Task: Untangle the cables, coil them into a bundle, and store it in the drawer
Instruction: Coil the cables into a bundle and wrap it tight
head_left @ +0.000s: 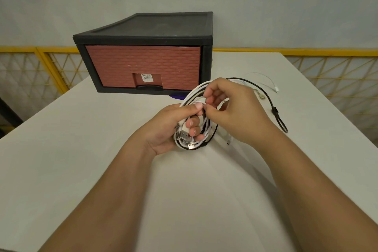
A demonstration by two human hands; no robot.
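above the white table (81,149), before the closed drawer (143,65), the left hand (173,127) grips the cable coil (207,127) to keep its loops gathered while the right hand (235,108) pinches it near the top, likely feeding in the loose black tail (273,108).

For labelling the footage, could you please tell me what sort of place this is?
Probably a staged workspace, not a home: a white table, a plain wall and yellow mesh fencing.

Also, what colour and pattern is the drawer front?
The drawer front is reddish-brown with a moulded brick pattern, in a black frame. Head view shows it best.
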